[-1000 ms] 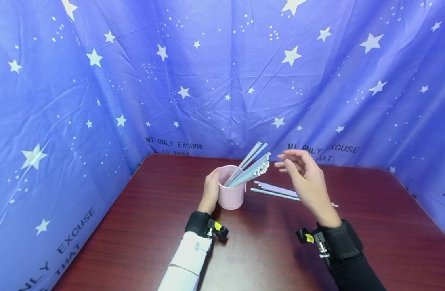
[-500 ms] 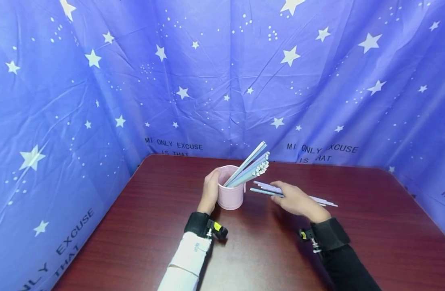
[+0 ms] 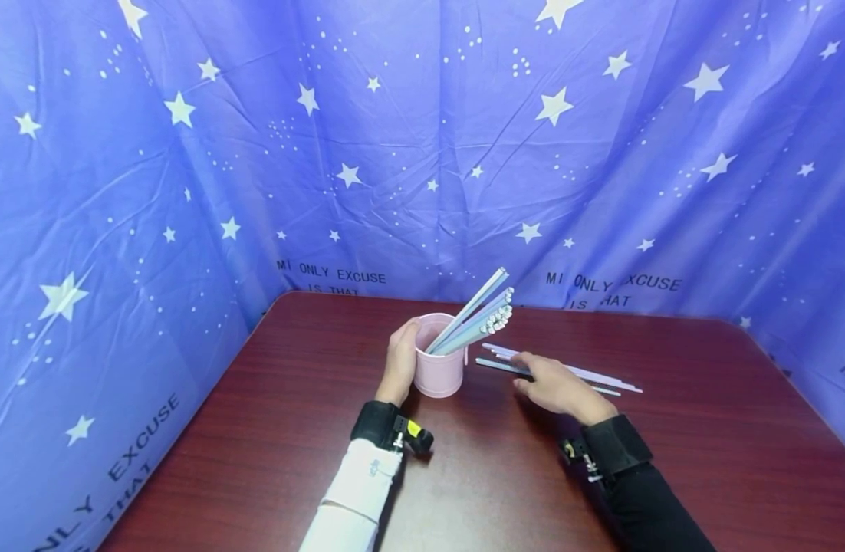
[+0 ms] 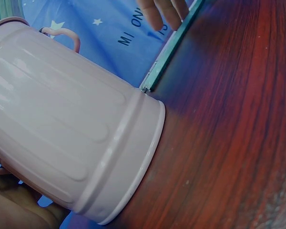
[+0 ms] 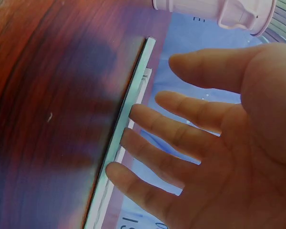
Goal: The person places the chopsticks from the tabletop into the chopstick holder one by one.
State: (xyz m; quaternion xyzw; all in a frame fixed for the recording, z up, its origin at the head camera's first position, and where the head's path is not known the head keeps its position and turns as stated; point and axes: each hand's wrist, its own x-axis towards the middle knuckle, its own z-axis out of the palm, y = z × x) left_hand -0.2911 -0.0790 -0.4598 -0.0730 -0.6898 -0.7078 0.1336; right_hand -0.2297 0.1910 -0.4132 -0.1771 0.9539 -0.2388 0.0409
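Observation:
My left hand (image 3: 398, 360) grips the side of a pink ribbed bucket (image 3: 439, 376) with small loop handles, its thumb at the rim. A bundle of thin pastel sticks (image 3: 467, 326) stands in the bucket, leaning to the right. In the left wrist view the bucket (image 4: 71, 114) hides most of that hand. My right hand (image 3: 554, 386) is low over several loose sticks (image 3: 602, 377) lying on the table. Seen from the right wrist, its fingers are spread and nearly straight, with the tips at a pale green stick (image 5: 126, 107); nothing is pinched.
The dark red wooden table (image 3: 291, 460) runs back to a blue curtain (image 3: 409, 153) with white stars and printed words. More curtain hangs along the left side. The loose sticks lie just right of the bucket.
My right hand has come down from above the table to the loose sticks, then shifted slightly toward me. One stick in the bucket has settled a little. The left hand stays put.

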